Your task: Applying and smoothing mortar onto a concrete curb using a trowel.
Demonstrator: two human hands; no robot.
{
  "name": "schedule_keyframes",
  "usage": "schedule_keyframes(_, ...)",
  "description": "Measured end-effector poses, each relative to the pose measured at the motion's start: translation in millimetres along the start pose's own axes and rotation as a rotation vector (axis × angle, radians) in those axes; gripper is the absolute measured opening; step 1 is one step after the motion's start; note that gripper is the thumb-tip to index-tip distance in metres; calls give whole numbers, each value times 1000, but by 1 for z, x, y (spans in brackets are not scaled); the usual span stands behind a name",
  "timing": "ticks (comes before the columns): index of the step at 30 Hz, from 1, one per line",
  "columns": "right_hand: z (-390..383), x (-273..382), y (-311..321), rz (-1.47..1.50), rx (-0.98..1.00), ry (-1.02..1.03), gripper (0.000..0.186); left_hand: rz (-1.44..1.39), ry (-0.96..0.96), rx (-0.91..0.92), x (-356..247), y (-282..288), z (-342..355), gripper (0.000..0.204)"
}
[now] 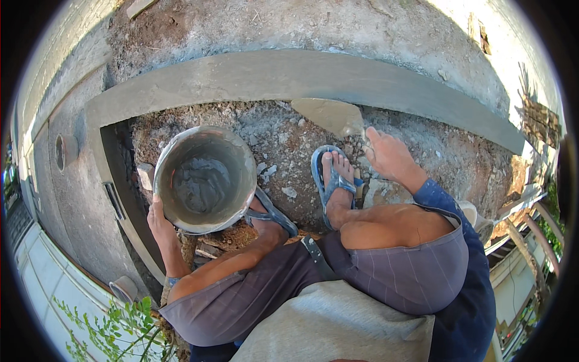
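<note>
My left hand [161,229] is closed on the near left rim of a round bucket [164,181], which tilts a little toward me. Wet grey mortar [205,184] lies in the bottom of the bucket. My right hand [389,155] grips the handle of a trowel [329,114], and most of that handle is hidden in my fist. The trowel's blade is coated with mortar and lies at the near edge of a smooth grey cement ledge [283,75]. Whether the blade touches the ledge I cannot tell.
Rubble and soil [283,148] cover the ground inside the ledge, around my sandalled feet [335,181]. The ledge turns toward me at the left. Short pipe ends [65,151] stick out beyond it. A leafy plant [123,332] grows at the lower left, and wooden poles [528,253] stand at the right.
</note>
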State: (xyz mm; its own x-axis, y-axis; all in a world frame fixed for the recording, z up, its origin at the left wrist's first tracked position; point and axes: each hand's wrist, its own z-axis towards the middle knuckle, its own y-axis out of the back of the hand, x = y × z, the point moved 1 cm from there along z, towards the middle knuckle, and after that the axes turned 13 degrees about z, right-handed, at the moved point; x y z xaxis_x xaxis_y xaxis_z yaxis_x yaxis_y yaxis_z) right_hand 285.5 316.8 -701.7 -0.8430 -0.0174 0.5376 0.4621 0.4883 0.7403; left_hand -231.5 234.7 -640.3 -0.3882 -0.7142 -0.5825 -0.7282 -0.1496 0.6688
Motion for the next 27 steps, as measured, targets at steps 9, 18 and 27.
schedule_keyframes(9, 23, 44, -34, -179, 86, 139, 27, -79, 14, -42, 0, -3, -2, 42)
schedule_keyframes(18, 32, 17, -12, -196, 220, -164, 25, -119, 34, -54, -1, -2, -5, 43)
schedule_keyframes(27, -30, -64, 44, -308, 134, -267, 25, -126, 46, -25, -10, -2, -8, 41)
